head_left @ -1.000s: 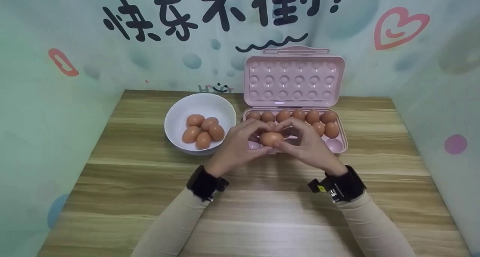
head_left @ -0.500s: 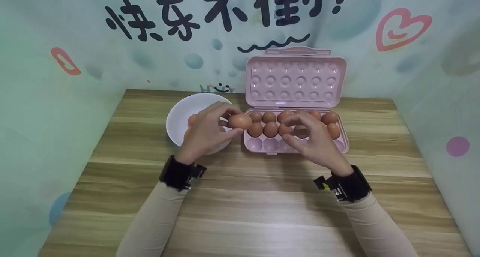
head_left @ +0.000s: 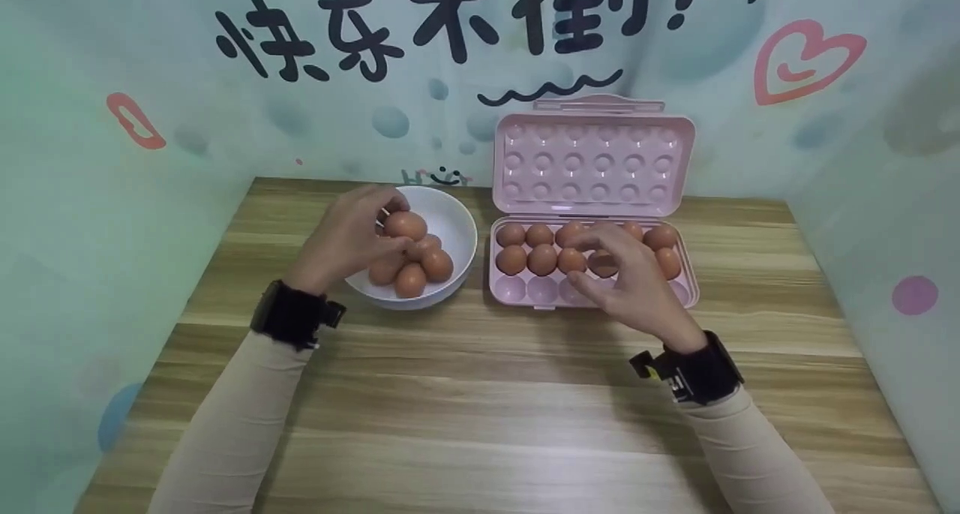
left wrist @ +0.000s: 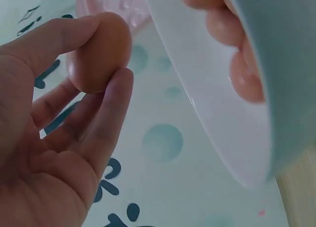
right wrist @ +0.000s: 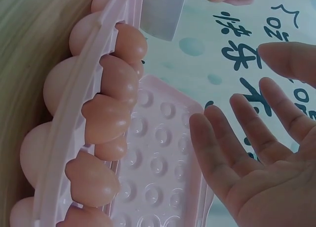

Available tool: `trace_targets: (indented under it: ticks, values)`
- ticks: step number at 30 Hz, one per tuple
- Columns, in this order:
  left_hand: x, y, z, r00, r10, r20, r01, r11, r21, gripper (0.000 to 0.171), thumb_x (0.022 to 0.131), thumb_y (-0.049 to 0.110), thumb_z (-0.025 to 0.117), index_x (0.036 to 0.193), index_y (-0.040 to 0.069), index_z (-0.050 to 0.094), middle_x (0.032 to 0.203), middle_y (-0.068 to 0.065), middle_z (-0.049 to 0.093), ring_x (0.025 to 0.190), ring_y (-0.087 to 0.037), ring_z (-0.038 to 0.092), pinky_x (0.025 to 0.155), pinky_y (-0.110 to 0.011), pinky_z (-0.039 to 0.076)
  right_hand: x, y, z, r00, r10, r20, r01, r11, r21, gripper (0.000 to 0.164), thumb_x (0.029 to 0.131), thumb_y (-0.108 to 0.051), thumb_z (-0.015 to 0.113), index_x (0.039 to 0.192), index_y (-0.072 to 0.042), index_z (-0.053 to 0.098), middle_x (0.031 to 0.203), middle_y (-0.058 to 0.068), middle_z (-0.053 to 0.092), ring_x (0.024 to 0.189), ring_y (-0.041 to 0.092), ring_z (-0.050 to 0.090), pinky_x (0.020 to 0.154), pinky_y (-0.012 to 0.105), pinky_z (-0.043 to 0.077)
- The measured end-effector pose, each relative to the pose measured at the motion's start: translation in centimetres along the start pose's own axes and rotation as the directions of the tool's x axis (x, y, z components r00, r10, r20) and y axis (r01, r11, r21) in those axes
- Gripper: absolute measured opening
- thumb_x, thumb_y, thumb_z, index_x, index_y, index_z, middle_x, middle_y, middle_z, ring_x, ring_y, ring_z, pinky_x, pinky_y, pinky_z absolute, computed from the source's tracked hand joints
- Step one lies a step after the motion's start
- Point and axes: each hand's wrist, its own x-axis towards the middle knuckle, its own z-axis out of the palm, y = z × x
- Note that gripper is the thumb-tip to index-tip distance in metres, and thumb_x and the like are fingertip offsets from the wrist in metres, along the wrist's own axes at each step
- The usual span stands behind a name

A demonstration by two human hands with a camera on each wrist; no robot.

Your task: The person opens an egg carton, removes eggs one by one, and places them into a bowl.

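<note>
My left hand (head_left: 339, 242) pinches a brown egg (left wrist: 100, 52) between thumb and fingertips, over the left part of a white bowl (head_left: 459, 232). Several brown eggs (head_left: 436, 264) lie inside that bowl. To the right, my right hand (head_left: 639, 287) hovers over a pink egg carton (head_left: 544, 305) with nothing in its grasp; the right wrist view shows its fingers relaxed and apart. Eggs (head_left: 541, 260) fill the carton's back and middle rows where they show, while visible front cups (head_left: 511, 289) hold none. The right hand hides some cups.
The carton's pink lid (head_left: 592, 165) stands upright behind it, near the printed backdrop (head_left: 315, 124). Bowl and carton sit close together on a wood-grain table (head_left: 480, 394). Printed cloth walls (head_left: 885, 236) border both sides.
My left hand has carried the egg from above the carton leftward to the bowl. The right hand has let go of that egg and shifted slightly right.
</note>
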Motion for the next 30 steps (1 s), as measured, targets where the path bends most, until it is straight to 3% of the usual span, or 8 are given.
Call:
trace_targets:
  ticks: [8, 13, 18, 30]
  values:
    - [0.3, -2.7, -0.8, 0.995, -0.016, 0.099, 0.005, 0.994, 0.113, 0.033, 0.084, 0.006, 0.085, 0.111, 0.001, 0.068, 0.106, -0.015, 0.065, 0.100, -0.032, 0.057, 0.087, -0.044, 0.049, 0.0, 0.1, -0.1, 1.000, -0.019, 0.004, 0.019, 0.999, -0.045, 0.040, 0.087, -0.003, 0.086, 0.124, -0.009, 0.071, 0.122, -0.001, 0.072, 0.115, 0.012, 0.065, 0.090, 0.024, 0.058]
    - [0.5, -3.7, -0.9, 0.993, -0.014, 0.121, -0.005, 0.988, 0.156, 0.027, 0.083, 0.003, 0.084, 0.106, -0.002, 0.069, 0.098, -0.015, 0.065, 0.096, -0.033, 0.055, 0.083, -0.044, 0.045, 0.0, 0.0, -0.1, 1.000, -0.022, 0.011, 0.022, 0.998, -0.064, 0.040, 0.088, -0.006, 0.085, 0.126, -0.007, 0.070, 0.125, 0.002, 0.071, 0.117, 0.013, 0.065, 0.090, 0.027, 0.059]
    - [0.6, -4.0, -1.0, 0.989, -0.027, 0.142, -0.004, 0.977, 0.213, 0.023, 0.085, 0.004, 0.081, 0.104, -0.002, 0.069, 0.093, -0.015, 0.063, 0.091, -0.033, 0.056, 0.079, -0.044, 0.047, 0.0, 0.1, -0.1, 1.000, -0.018, 0.014, 0.019, 0.998, -0.064, 0.041, 0.088, -0.006, 0.085, 0.126, -0.005, 0.069, 0.126, 0.008, 0.071, 0.118, 0.014, 0.064, 0.091, 0.027, 0.059]
    - [0.5, -3.9, -0.4, 0.987, -0.007, 0.163, -0.045, 0.949, 0.311, 0.022, 0.086, 0.004, 0.079, 0.102, -0.004, 0.067, 0.090, -0.017, 0.060, 0.086, -0.034, 0.055, 0.074, -0.043, 0.047, -0.1, -0.2, -0.3, 1.000, -0.006, 0.027, 0.008, 0.998, -0.069, 0.042, 0.088, -0.006, 0.084, 0.128, -0.007, 0.069, 0.128, 0.001, 0.070, 0.121, 0.013, 0.062, 0.093, 0.032, 0.059]
